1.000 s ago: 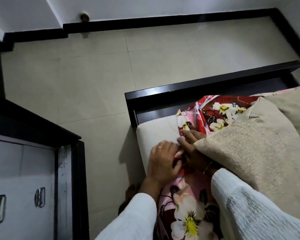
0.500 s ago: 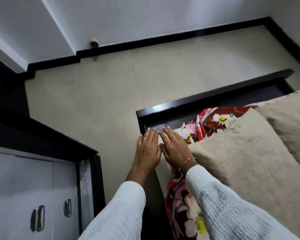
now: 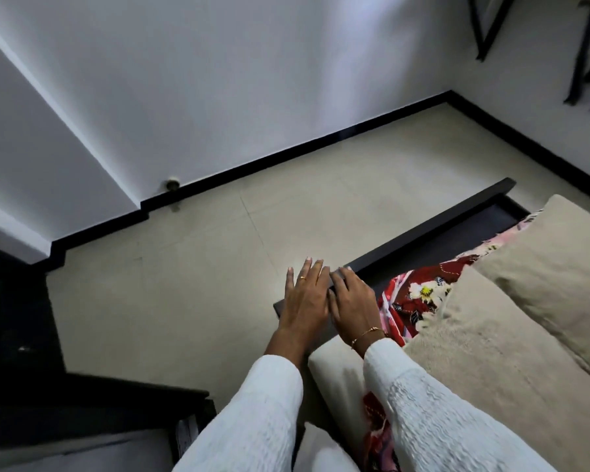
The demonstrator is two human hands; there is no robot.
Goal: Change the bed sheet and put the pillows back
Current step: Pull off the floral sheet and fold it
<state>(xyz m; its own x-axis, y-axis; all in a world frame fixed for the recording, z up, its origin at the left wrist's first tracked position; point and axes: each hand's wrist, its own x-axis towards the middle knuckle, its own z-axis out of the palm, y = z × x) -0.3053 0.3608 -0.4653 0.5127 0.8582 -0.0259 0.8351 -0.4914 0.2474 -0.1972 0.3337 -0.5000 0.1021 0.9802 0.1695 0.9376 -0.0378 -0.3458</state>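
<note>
Tiled floor (image 3: 191, 274) and a white wall with dark skirting fill the ground beyond both hands; a dark cabinet (image 3: 92, 400) sits well to the left of the left hand. Left hand (image 3: 305, 296): fingers straight and together, palm down at the corner of the dark bed frame (image 3: 423, 229), holding nothing. Right hand (image 3: 353, 301): just beside and touching the left, fingers loosely extended and resting flat on the same corner, nothing gripped. Bare cream mattress (image 3: 334, 369) shows directly below the right wrist, so this corner is not yet covered. Floral bed sheet (image 3: 409, 301), red and pink, lies bunched just right of the right hand, its visible strip running from near the body diagonally away along the frame toward the far right. Judgement: thin, limp, light cloth; it will slide and wrinkle, so best pinched at the hem nearest the right hand and drawn over the corner. Two beige pillows (image 3: 491, 352) lie farther right on top of the sheet; they look soft and bulky, and their weight may pin the cloth.
</note>
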